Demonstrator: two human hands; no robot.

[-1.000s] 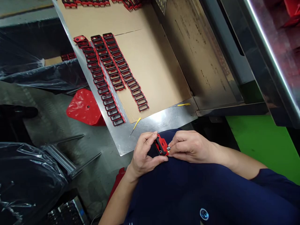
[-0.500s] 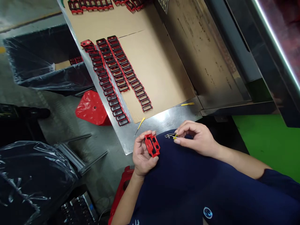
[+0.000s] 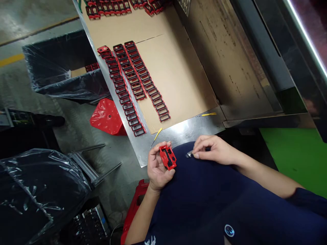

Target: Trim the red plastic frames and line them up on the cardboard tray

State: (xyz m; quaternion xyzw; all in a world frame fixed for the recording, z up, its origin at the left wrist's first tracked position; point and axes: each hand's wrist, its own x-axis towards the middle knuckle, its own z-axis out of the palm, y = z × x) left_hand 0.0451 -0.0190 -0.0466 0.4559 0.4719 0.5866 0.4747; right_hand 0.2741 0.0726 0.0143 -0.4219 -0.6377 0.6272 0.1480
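Observation:
In my left hand (image 3: 158, 170) is a red and black plastic part (image 3: 168, 158), gripped at its edges between fingers and thumb, with a black strip and round black spots on its upper face. My right hand (image 3: 209, 149), to the right of it, pinches a small shiny metal tool or piece (image 3: 189, 154). Its tip sticks out toward the red part without touching it, and its rear end is hidden by my fingers. Both hands are over my dark blue shirt, close to the near edge of the metal table (image 3: 143, 149).
Rows of red and black frames (image 3: 146, 80) lie on cardboard (image 3: 178, 78). A yellow-handled pick (image 3: 158, 133) and another yellow-handled tool (image 3: 208, 114) rest near the table edge. A red stool (image 3: 108, 116) and a plastic-lined bin (image 3: 63, 64) stand left. A metal wall (image 3: 224, 61) borders the right.
The view has shifted slightly, so the table appears further right. The metal piece has turned in my right fingers, and its yellow bit is now out of sight. My left hand keeps its hold.

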